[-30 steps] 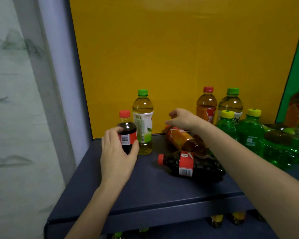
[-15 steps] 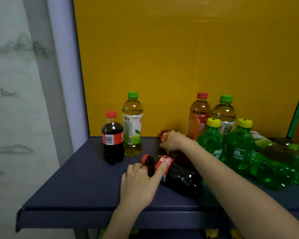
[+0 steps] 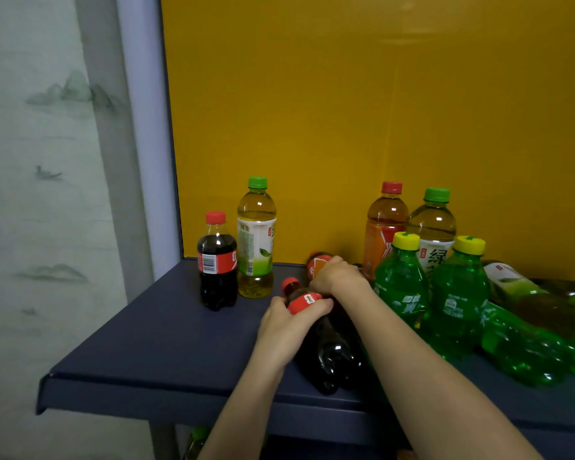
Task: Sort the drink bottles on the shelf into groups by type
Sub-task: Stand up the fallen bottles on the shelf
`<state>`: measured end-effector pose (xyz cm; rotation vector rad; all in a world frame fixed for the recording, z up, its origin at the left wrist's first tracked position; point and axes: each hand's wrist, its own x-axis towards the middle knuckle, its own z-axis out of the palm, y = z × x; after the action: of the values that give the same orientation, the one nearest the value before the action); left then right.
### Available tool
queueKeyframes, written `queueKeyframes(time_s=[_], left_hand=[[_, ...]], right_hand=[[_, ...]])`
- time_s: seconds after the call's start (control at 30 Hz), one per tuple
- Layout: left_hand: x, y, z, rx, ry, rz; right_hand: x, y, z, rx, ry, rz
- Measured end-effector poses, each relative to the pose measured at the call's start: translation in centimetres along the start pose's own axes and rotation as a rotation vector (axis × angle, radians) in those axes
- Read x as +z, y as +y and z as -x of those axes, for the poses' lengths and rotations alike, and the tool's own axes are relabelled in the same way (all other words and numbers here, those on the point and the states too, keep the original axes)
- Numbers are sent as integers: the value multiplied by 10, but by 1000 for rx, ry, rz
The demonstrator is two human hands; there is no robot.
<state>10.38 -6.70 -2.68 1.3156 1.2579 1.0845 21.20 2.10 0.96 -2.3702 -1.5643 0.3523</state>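
A cola bottle (image 3: 332,356) lies on the dark blue shelf (image 3: 146,343) with its red cap pointing away from me. My left hand (image 3: 286,327) is closed around its red label near the neck. My right hand (image 3: 339,277) is a fist over a lying iced tea bottle (image 3: 314,264), of which only the orange-red label end shows. At the back left, a small cola bottle (image 3: 217,263) stands beside a green tea bottle (image 3: 256,240).
Upright at the back right are a red-capped iced tea (image 3: 384,224), a green tea (image 3: 434,224) and two yellow-capped green soda bottles (image 3: 400,287) (image 3: 458,293). More green bottles (image 3: 528,356) lie at the far right. A yellow panel (image 3: 346,111) backs the shelf.
My left hand let go of the upright small cola, moved right and closed on the lying cola bottle, which has swung so its cap points away. My right hand stays on the iced tea bottle.
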Motion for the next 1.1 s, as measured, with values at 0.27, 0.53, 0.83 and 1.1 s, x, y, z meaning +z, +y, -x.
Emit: queueKeyframes(time_s=[0.27,0.53,0.83,1.1], left_hand=[[-9,1,3,193,-1,320],[-42,14,-8,698,155,-91],[-54,-3,-26,760,187,-117],[-58,-8,-28,712,97,-65]], right_hand=[[-4,2,11,-126,4,-227],[13,7,35,-405,325,-700],[34,11,44,-510,348,-937],[36,9,46,-525,285,-952]])
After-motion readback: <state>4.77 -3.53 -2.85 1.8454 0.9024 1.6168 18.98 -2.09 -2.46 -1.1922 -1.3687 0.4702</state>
